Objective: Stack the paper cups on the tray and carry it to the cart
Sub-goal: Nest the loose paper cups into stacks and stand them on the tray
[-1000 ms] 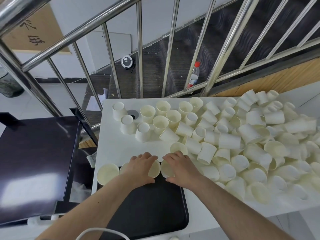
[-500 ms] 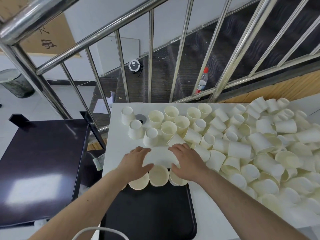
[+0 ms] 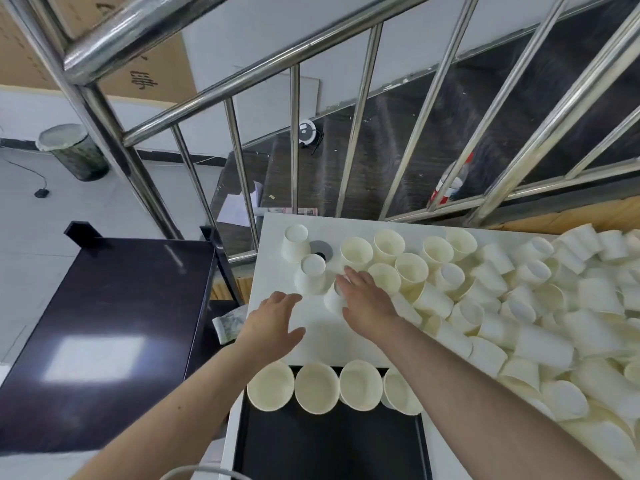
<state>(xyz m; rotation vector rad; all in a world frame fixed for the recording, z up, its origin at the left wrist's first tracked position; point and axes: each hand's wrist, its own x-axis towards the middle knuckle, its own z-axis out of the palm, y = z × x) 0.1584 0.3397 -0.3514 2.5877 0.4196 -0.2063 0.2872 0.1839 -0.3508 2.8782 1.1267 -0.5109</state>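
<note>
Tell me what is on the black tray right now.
Four upright paper cups stand in a row along the far edge of the black tray, mouths up. The right forearm covers part of the rightmost cup; the tray's near end is out of frame.

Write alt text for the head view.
Both hands reach over a white table toward loose paper cups: right hand on an upturned cup, left hand open. Four cups line a black tray's far edge.

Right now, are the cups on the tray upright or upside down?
Upright: the four cups at the far edge of the black tray show open mouths facing up.
</note>
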